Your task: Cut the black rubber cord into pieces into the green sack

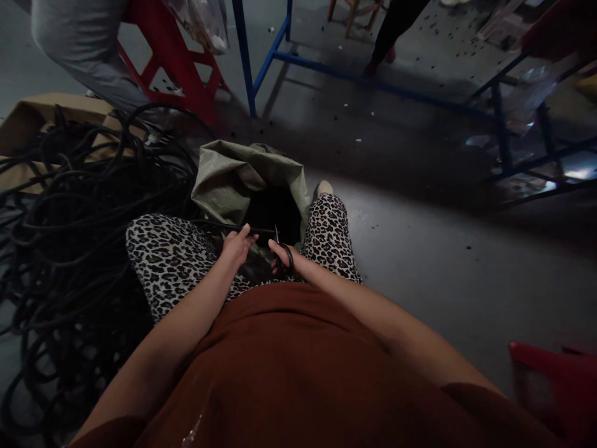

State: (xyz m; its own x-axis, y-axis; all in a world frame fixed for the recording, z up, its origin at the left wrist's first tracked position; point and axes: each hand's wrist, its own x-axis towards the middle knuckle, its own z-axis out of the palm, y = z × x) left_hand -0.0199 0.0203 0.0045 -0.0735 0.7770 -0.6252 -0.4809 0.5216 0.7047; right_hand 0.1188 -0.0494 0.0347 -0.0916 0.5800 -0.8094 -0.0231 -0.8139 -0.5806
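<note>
Above the lap, the left hand (237, 244) pinches a thin black cable (219, 225) that runs toward 9 o'clock, while the right hand (282, 255), at its 3 o'clock, grips black scissors (282, 256), blades pointing to 12 o'clock at the green sack (233, 177).

around me a dim grey concrete floor (420, 249), blue metal frames (252, 62), a red stool (177, 68), wooden chair legs (349, 15).
</note>
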